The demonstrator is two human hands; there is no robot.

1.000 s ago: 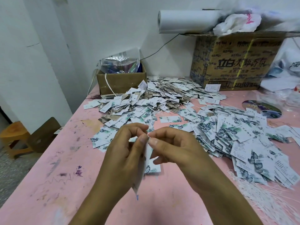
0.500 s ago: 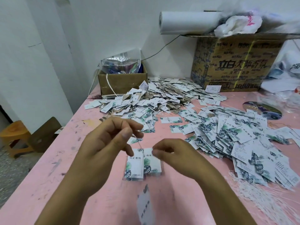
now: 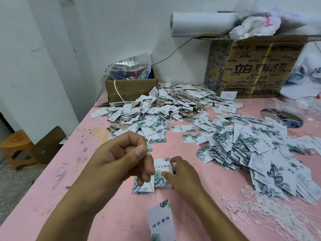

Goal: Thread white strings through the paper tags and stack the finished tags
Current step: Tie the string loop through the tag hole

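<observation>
Head view is showing the left hand (image 3: pixel 119 159) curling its fingers in tight. Its thumb and first finger are pinching a thin white string (image 3: pixel 151 186). The string is running down to a paper tag (image 3: pixel 160 221), which is hanging low near the camera and looking blurry. That tag is a flat white rectangle with green leaves and dark letters on it.

The right hand (image 3: pixel 180 176) is bending its thumb and first finger round a small stack (image 3: pixel 162 168) of the same tags. The stack is lying flat on the pink table (image 3: pixel 107 214), just under the left fingers. Another little pile (image 3: pixel 141 187) is sitting right beside it.

Further out on the right, a big messy heap of loose tags (image 3: pixel 251 150) is spreading over the table. A bundle of thin strings (image 3: pixel 271 213) is lying below it. At the back, a heap of tags with strings (image 3: pixel 175 105) is piling up. Behind it, a small brown cardboard box (image 3: pixel 132 92) is holding crinkly shiny plastic. A large printed cardboard box (image 3: pixel 251 70) is carrying a smooth white roll (image 3: pixel 201 23).
</observation>
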